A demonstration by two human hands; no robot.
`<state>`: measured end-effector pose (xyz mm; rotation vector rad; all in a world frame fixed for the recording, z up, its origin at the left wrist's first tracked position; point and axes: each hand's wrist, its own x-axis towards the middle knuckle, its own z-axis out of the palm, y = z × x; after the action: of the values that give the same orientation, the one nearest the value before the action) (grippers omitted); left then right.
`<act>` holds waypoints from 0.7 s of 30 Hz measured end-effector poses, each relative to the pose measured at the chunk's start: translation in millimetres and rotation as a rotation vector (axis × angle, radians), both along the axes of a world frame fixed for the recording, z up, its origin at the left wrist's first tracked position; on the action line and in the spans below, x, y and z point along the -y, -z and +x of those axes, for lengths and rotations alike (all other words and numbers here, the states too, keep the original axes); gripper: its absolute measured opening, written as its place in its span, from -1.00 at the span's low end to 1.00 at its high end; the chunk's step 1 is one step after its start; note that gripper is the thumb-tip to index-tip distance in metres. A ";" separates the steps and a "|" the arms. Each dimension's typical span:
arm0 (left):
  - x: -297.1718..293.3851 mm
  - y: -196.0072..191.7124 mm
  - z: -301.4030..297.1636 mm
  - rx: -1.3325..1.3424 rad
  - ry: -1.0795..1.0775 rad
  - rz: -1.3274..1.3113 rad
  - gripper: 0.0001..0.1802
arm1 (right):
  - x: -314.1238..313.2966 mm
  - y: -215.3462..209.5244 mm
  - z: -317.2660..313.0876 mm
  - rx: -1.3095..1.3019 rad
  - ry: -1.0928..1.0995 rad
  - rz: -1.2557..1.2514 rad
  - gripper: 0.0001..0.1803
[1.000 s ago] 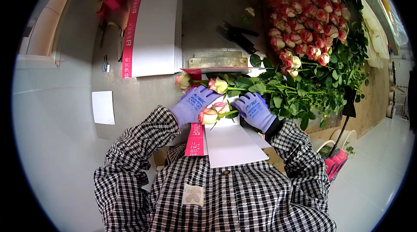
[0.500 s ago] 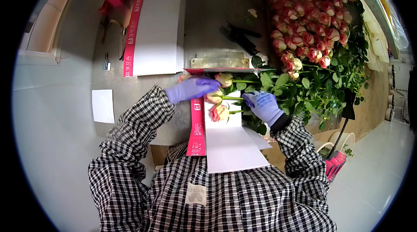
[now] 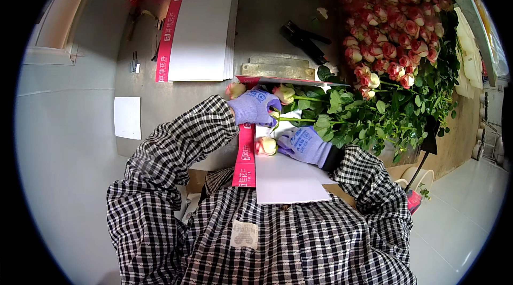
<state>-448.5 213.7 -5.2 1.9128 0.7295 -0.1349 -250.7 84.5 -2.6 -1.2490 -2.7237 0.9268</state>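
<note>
My left hand, in a purple glove, is closed around a pink-edged cream rose, whose head is mostly hidden by the fingers. Its green stem runs off to the right. My right hand, gloved alike, is closed just right of a lower rose and appears to grip its stem, which the fingers cover. Both roses lie over a white sheet of card with a pink printed band along its left side. Beyond my fingers, another rose and a paler one lie near the card's raised far edge.
A metal block stands behind the card. Black-handled cutters lie farther back. A stack of white card is at the far left, with a small white sheet nearer. Many roses are heaped at the right.
My left hand has come right and down onto the middle rose and closed there. My right hand has moved left and toward me, beside the lower rose. The view has shifted slightly.
</note>
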 end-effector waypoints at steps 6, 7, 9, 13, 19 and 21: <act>8.4 -16.6 -1.3 -0.121 0.261 0.212 -0.53 | 5.9 10.4 -1.3 0.095 -0.160 0.102 -0.72; 8.3 -19.1 -0.9 -0.152 0.285 0.224 -0.53 | 5.9 8.8 -2.1 0.097 -0.164 0.115 -0.73; 8.5 -23.3 1.4 -0.202 0.256 0.114 -0.55 | 5.9 4.9 -3.1 0.082 -0.181 0.207 -0.73; 12.1 -24.5 8.6 -0.250 0.272 0.181 -0.58 | 5.3 -1.8 -5.6 0.169 -0.216 0.219 -0.76; 16.3 -14.8 13.2 -0.286 0.211 0.151 -0.59 | 5.4 0.3 -3.2 0.122 -0.202 0.252 -0.78; 17.2 -16.1 14.0 -0.266 0.223 0.237 -0.65 | 6.9 6.1 -1.1 0.089 -0.211 0.313 -0.78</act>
<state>-434.5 196.5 10.9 2.2272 0.7306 -0.4672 -251.7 77.6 -8.8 -0.9840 -2.9620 0.4330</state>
